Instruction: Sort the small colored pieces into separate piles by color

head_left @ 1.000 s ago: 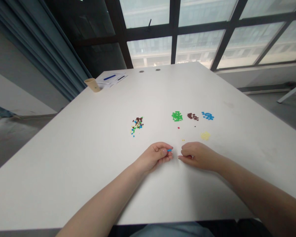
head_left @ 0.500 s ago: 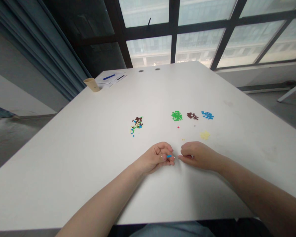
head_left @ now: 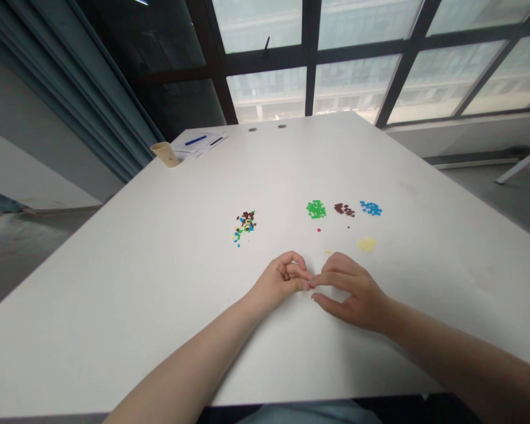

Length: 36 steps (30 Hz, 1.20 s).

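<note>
My left hand (head_left: 282, 280) rests curled on the white table (head_left: 115, 306), and my right hand (head_left: 351, 291) lies to its right. The right index fingertip touches the left fingertips, while the right thumb sits apart, below. No blue piece shows; the fingers may hide it. Ahead lie a mixed pile of tiny coloured pieces (head_left: 246, 227), a green pile (head_left: 317, 209), a brown pile (head_left: 344, 209), a blue pile (head_left: 371, 208) and a pale yellow pile (head_left: 366, 244). A tiny red piece (head_left: 318, 230) lies nearest the green pile.
A tan paper cup (head_left: 165, 154) and papers with pens (head_left: 198, 143) stand at the table's far left corner. Two round grommets (head_left: 267, 128) mark the far edge. Beyond the table are dark-framed windows (head_left: 357, 59) and, at left, a blue curtain (head_left: 92, 88).
The small blue piece held in my left fingers is no longer visible. My right hand has opened and moved left, its index fingertip now touching the left fingertips.
</note>
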{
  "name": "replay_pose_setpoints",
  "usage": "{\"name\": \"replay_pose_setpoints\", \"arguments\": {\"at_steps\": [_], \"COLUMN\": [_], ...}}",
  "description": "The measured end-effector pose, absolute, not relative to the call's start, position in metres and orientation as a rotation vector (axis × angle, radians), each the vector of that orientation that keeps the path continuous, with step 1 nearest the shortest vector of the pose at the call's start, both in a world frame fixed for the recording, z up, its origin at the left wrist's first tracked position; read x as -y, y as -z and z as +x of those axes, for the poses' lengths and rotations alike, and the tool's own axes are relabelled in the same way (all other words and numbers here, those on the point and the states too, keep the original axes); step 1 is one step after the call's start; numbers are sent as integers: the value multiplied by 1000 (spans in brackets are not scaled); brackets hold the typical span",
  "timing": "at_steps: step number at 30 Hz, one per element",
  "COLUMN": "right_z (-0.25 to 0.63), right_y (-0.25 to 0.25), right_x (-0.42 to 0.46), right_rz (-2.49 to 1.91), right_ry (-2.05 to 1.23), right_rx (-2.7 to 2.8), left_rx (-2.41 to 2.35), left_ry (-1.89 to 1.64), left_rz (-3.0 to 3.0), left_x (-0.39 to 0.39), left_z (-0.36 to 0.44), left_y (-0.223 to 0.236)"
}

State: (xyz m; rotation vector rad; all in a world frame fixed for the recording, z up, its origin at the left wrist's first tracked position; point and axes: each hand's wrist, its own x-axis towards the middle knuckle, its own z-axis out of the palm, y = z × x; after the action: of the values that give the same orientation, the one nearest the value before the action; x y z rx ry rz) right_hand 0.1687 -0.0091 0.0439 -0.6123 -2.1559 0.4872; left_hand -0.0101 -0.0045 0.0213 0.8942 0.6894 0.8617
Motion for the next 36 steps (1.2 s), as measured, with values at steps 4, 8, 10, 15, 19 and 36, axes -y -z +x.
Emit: {"name": "replay_pose_setpoints", "arguments": {"at_steps": [4,8,10,15,19,36], "right_z": [169,170,168,190,258,325], "right_y": [-40,-39,-39,-45,-35,22], "right_x": [7,5,5,-25,-80,-129], "right_rz": [-625,-652,-667,-860,-1406,-1932], "right_ry": [-448,-440,-450,-337,-43,-198], "right_rx": [2149,2158,2169,2143,1858,1454], "left_rx": [-729,-750,-766,-862,-963,-1011], "left_ry": [-840,-821,-794,-791,-794,-764], "left_rz": [937,982,1022,1124,1224,1374], "left_x": [4,5,6,8,5,9], "left_z": [-11,-11,-10,-8,-12,-11], "left_y": [-22,-23,-26,-28,-27,-25]}}
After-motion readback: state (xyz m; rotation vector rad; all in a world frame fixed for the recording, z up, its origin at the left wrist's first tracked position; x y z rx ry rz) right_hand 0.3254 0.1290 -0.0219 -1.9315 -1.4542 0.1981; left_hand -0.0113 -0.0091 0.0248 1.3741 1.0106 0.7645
